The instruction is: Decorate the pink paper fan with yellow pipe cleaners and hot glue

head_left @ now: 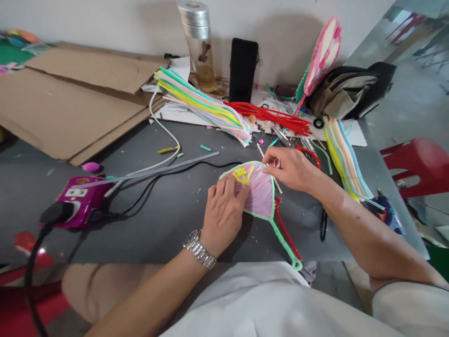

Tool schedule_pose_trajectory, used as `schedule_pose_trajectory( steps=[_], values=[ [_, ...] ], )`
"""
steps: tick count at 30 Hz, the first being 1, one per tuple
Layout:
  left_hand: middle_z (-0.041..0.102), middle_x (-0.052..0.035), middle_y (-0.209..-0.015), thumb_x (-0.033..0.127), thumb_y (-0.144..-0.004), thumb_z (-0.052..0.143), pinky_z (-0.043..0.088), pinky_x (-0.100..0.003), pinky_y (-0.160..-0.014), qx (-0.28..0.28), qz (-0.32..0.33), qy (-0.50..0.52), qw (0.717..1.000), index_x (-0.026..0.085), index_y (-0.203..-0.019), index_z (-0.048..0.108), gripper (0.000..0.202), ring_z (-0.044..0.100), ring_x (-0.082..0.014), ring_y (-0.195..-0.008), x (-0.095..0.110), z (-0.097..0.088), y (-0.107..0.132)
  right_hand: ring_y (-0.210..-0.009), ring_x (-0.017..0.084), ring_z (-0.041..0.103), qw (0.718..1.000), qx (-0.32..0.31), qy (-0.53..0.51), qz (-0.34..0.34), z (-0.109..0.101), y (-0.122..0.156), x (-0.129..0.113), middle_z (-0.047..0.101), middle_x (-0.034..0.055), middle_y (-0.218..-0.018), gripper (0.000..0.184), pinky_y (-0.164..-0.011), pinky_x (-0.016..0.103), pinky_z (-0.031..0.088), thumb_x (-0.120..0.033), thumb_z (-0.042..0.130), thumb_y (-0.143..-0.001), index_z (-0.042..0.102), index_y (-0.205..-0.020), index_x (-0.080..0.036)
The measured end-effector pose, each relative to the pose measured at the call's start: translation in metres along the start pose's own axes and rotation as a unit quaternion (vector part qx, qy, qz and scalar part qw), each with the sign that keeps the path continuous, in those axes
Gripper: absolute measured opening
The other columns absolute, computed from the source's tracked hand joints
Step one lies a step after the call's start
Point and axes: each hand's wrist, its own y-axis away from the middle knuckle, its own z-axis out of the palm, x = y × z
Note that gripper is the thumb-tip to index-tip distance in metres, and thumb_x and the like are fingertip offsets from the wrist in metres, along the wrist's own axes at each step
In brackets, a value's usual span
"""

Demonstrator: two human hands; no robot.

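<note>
A hand fan made of pipe cleaners lies on the grey table, pale pink inside a mint-green rim. Its green handle slants toward me and ends in a small loop. On the fan's upper part sits a bent yellow pipe cleaner. My left hand grips the fan's left side, thumb beside the yellow piece. At the upper right rim, my right hand is closed in a pinch; what lies between its fingertips is hidden. A red pipe cleaner lies along the handle.
Bundles of pastel pipe cleaners and red pipe cleaners lie behind the fan. Scissors rest near my right hand. A purple power strip with cords stands left. Cardboard, a bottle and a phone are farther back.
</note>
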Motion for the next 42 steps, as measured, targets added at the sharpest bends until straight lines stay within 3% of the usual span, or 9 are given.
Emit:
schedule_pose_trajectory(
  steps=[16, 22, 27, 30, 32, 36, 40, 42],
  values=[
    [0.062, -0.0155, -0.12, 0.018, -0.104, 0.043, 0.046, -0.046, -0.088, -0.002, 0.025, 0.009, 1.0, 0.017, -0.12, 0.068, 0.03, 0.054, -0.034, -0.116, 0.004, -0.006, -0.007, -0.08, 0.019, 0.061, 0.999, 0.032, 0.012, 0.001, 0.007, 0.058, -0.008, 0.067, 0.003, -0.083, 0.011, -0.074, 0.03, 0.042, -0.016, 0.055, -0.094, 0.06, -0.085, -0.021],
    [0.065, -0.0146, -0.122, 0.015, -0.103, 0.043, 0.045, -0.045, -0.086, -0.001, 0.052, 0.007, 0.999, 0.018, -0.118, 0.069, 0.03, 0.055, -0.0336, -0.114, -0.001, -0.007, -0.006, -0.079, 0.02, 0.064, 0.992, 0.09, 0.011, 0.086, -0.011, 0.099, 0.003, 0.071, 0.0047, -0.09, 0.009, -0.074, 0.032, 0.047, -0.021, 0.056, -0.093, 0.065, -0.093, -0.022],
    [0.065, -0.0133, -0.121, 0.013, -0.096, 0.044, 0.044, -0.046, -0.081, 0.011, 0.085, -0.018, 0.996, 0.02, -0.116, 0.066, 0.03, 0.056, -0.0357, -0.111, -0.008, -0.006, -0.009, -0.066, 0.017, 0.059, 0.938, 0.21, 0.073, 0.267, -0.046, 0.179, 0.034, 0.069, 0.0018, -0.078, 0.01, -0.065, 0.03, 0.044, -0.027, 0.059, -0.089, 0.068, -0.092, -0.022],
    [0.064, -0.0113, -0.119, 0.016, -0.095, 0.037, 0.043, -0.047, -0.08, 0.02, 0.104, -0.007, 0.994, 0.025, -0.113, 0.065, 0.034, 0.058, -0.0358, -0.109, -0.013, -0.003, -0.014, -0.062, 0.017, 0.057, 0.898, 0.22, 0.109, 0.365, -0.051, 0.23, 0.044, 0.068, 0.0007, -0.074, 0.012, -0.062, 0.029, 0.041, -0.029, 0.06, -0.086, 0.069, -0.088, -0.022],
    [0.065, -0.0118, -0.116, 0.019, -0.094, 0.035, 0.042, -0.048, -0.079, 0.019, 0.134, 0.009, 0.991, 0.027, -0.112, 0.065, 0.036, 0.059, -0.0368, -0.107, -0.018, -0.002, -0.016, -0.062, 0.017, 0.058, 0.886, 0.211, 0.123, 0.395, -0.046, 0.254, 0.046, 0.068, 0.0003, -0.072, 0.012, -0.062, 0.029, 0.041, -0.031, 0.06, -0.086, 0.069, -0.086, -0.023],
    [0.067, -0.0123, -0.11, 0.023, -0.094, 0.032, 0.044, -0.047, -0.074, 0.012, 0.162, 0.024, 0.986, 0.026, -0.109, 0.067, 0.039, 0.06, -0.036, -0.095, -0.028, 0.003, -0.019, -0.066, 0.018, 0.062, 0.874, 0.23, 0.109, 0.414, -0.035, 0.272, 0.048, 0.07, 0.0009, -0.073, 0.012, -0.064, 0.029, 0.043, -0.032, 0.062, -0.085, 0.069, -0.084, -0.023],
    [0.067, -0.0124, -0.107, 0.015, -0.092, 0.033, 0.046, -0.044, -0.076, 0.019, 0.182, 0.007, 0.983, 0.024, -0.112, 0.07, 0.043, 0.06, -0.0327, -0.095, -0.028, 0.003, -0.023, -0.075, 0.023, 0.066, 0.799, 0.31, 0.073, 0.51, -0.037, 0.275, 0.065, 0.074, 0.0075, -0.081, 0.017, -0.068, 0.035, 0.047, -0.041, 0.067, -0.084, 0.07, -0.086, -0.024],
    [0.069, -0.0114, -0.108, 0.011, -0.091, 0.04, 0.047, -0.041, -0.08, 0.01, 0.188, -0.012, 0.982, 0.021, -0.113, 0.073, 0.04, 0.059, -0.0305, -0.099, -0.026, -0.001, -0.024, -0.063, 0.025, 0.064, 0.782, 0.324, 0.035, 0.531, -0.038, 0.275, 0.08, 0.07, 0.0144, -0.068, 0.029, -0.06, 0.04, 0.045, -0.047, 0.069, -0.084, 0.066, -0.072, -0.021]
  ],
)
